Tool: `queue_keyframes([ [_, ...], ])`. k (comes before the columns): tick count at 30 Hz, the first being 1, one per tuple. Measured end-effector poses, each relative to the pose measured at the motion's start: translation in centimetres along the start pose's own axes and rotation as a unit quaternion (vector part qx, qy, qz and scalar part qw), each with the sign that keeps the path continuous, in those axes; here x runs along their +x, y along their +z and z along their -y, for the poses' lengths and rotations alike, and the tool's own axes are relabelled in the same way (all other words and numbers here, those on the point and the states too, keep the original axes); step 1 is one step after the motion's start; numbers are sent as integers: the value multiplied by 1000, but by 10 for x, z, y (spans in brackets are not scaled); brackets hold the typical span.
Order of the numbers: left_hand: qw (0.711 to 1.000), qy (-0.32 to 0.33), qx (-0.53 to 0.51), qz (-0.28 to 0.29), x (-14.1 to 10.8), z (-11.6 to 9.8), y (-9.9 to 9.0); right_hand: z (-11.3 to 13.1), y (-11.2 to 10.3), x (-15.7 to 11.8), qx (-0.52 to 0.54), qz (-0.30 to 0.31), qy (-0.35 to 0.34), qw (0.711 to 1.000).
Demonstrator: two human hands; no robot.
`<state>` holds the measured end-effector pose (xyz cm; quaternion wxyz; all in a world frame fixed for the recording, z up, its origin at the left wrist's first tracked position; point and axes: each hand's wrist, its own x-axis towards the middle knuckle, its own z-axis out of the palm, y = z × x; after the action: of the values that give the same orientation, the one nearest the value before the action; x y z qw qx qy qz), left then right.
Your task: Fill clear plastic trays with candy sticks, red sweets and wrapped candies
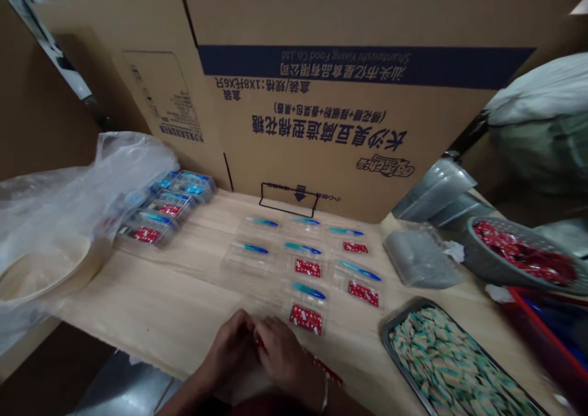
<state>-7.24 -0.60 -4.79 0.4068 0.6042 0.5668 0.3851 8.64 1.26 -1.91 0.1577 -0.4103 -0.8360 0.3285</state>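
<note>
Well to the left of the clear trays [250,263], a cream bowl [94,258] is partly covered by plastic sheeting [133,155]; nearer to the trays, packed clear boxes [169,204] are grouped; the left forearm is angled up and inward from the bottom edge, and the left hand [229,337] is held just in front of the trays, with the wrist bent slightly and the fingers curled inward; by its thumb and fingers a red dotted strip [258,337] is pinched, though the exact contact is hidden by the knuckles.

Beside it, the right hand [280,348] is held palm down in front of the middle column of the trays, almost touching the left; its forearm is slanted in from the lower right, and the wrist is circled by a thin band [326,393]; its fingers are bent over the same strip, which is gripped between the two hands; red dotted material is also seen beyond the right wrist, but whether it is joined to the strip cannot be told.

In the trays, blue pen-like sticks [303,248] and red packets [306,319] are laid; to their right, a metal tray [389,337] is filled with striped pieces [452,361], and farther right a grey basket [473,252] is seen.
</note>
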Motion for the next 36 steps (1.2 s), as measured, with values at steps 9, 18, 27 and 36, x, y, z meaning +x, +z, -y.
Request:
queue_keyframes([
  [9, 953, 197, 228, -22, 42, -10, 4, -107, -113, 87, -14, -261, 26, 965],
  [18, 926, 191, 320, 53, 37, 6, 11, -135, -131, 90, -43, -242, 51, 968],
  [27, 910, 120, 335, 212, 9, -29, 35, -55, -55, -72, 15, 78, 91, 993],
  [36, 981, -13, 174, 80, -7, -16, 31, -51, -23, -75, -30, 82, 48, 995],
])
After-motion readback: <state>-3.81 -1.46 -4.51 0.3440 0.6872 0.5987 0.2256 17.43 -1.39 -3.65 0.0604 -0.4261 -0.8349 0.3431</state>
